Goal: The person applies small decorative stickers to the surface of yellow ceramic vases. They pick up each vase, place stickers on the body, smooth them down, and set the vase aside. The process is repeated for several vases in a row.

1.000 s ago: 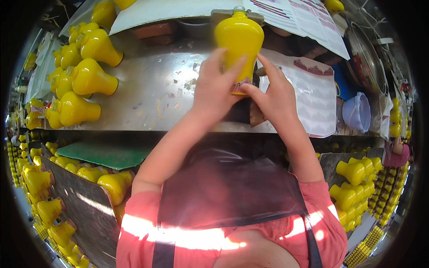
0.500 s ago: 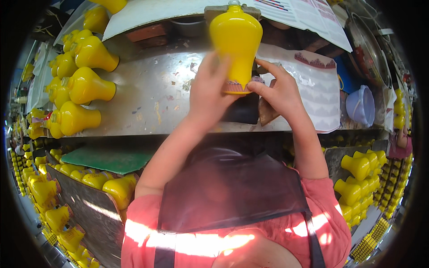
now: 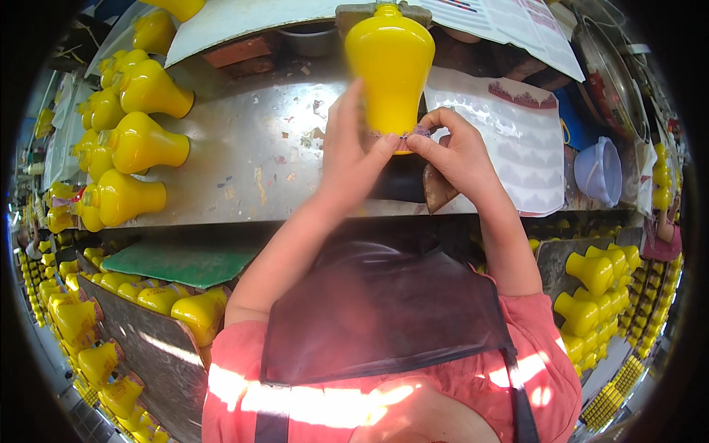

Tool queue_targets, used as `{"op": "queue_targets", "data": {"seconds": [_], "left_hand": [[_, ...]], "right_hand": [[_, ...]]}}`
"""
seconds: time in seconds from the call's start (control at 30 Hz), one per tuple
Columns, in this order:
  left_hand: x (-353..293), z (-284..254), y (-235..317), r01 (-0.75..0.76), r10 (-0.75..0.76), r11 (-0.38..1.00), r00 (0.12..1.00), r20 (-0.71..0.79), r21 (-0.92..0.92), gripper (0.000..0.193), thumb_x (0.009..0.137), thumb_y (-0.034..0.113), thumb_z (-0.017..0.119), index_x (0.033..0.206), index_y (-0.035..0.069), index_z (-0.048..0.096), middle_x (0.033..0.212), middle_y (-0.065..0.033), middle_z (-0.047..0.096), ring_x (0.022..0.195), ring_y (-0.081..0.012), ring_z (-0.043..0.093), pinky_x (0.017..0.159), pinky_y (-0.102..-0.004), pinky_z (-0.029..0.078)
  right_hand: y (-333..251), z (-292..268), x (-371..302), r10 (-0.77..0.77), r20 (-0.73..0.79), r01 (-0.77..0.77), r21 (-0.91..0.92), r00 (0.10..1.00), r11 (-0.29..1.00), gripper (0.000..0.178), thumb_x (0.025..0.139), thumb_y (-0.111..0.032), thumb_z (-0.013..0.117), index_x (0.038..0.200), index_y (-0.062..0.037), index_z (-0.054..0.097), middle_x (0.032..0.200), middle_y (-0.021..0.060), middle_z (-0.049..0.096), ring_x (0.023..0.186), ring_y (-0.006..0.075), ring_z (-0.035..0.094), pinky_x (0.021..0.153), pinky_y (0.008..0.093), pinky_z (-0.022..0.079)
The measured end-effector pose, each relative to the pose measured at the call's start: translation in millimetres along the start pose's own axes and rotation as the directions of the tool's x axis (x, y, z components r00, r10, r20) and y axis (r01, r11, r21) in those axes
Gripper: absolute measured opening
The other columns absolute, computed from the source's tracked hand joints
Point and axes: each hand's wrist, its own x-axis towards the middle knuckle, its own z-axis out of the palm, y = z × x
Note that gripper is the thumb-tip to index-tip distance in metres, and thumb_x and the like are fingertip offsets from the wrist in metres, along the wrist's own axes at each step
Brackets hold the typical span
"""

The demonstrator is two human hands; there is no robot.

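Note:
A glossy yellow vase (image 3: 390, 70) lies in front of me, its narrow rim toward me and its wide end far. A purple-pink patterned decal strip (image 3: 405, 142) runs across its narrow end. My left hand (image 3: 346, 155) is closed round the vase's left side, the thumb pressing by the strip; its fingertips are partly hidden. My right hand (image 3: 459, 151) pinches the strip's right part between thumb and fingers. Close below that hand is a brown wedge-shaped piece (image 3: 439, 190). A white decal sheet (image 3: 509, 166) with rows of pale bands lies to the right.
Several yellow vases (image 3: 151, 140) lie along the metal table's (image 3: 244, 162) left side. A lilac bucket (image 3: 598, 173) stands at the right. Red bricks (image 3: 240, 53) are under the far white board (image 3: 251, 26). More vases (image 3: 591, 273) fill racks at both sides; a green board (image 3: 177, 264) is lower left.
My left thumb has come in to the strip at the vase's narrow end. My right fingers have drawn closer together and inward, now bunched on the strip.

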Motion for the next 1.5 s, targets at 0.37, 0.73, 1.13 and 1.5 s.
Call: {"op": "queue_targets", "data": {"seconds": [0.37,0.73,1.13,1.5], "left_hand": [[-1.1,0.4,-2.6,-0.008,0.008,1.000,1.000,0.003,0.026,0.092,0.084,0.023,0.079,0.160,0.008,0.030,0.150,-0.0218,0.041,0.141,-0.0385,0.042,0.118,-0.0484,0.036],[-2.2,7.1,17.6,-0.231,0.246,0.825,0.968,0.040,0.517,0.096,0.067,0.022,0.094,0.151,0.009,0.049,0.148,-0.0252,0.042,0.138,-0.0439,0.041,0.112,-0.0485,0.040],[-2.9,2.2,4.0,0.019,-0.020,0.996,1.000,-0.004,-0.083,0.082,0.086,0.022,0.078,0.153,0.003,0.035,0.146,-0.0235,0.049,0.133,-0.0361,0.054,0.106,-0.0457,0.049],[-1.9,12.7,7.8,-0.001,0.003,1.000,0.995,-0.100,0.016,0.077,0.083,0.013,0.074,0.150,0.002,0.037,0.137,-0.0229,0.057,0.125,-0.0358,0.061,0.104,-0.0454,0.051]], "right_hand": [[-0.3,-0.1,0.8,0.036,0.016,-0.036,0.031,0.999,0.999,0.023,0.090,-0.019,0.080,0.099,-0.0040,0.065,0.089,-0.0033,0.065,0.060,-0.0007,0.048,0.055,0.0201,0.040],[11.7,-7.7,3.2,0.099,0.111,-0.123,0.237,0.989,0.964,0.024,0.093,-0.026,0.073,0.092,-0.0035,0.066,0.093,0.0068,0.068,0.070,0.0110,0.063,0.061,0.0280,0.051],[-6.4,6.2,-9.9,-0.152,-0.101,0.147,-0.061,0.983,0.987,0.016,0.100,-0.017,0.067,0.096,-0.0015,0.063,0.087,0.0028,0.064,0.072,0.0070,0.058,0.065,0.0247,0.047],[-20.3,1.5,2.9,-0.020,-0.151,0.006,-0.091,0.988,0.996,0.051,0.088,-0.037,0.073,0.121,-0.0001,0.063,0.096,0.0198,0.071,0.078,0.0289,0.071,0.075,0.0378,0.055]]}}
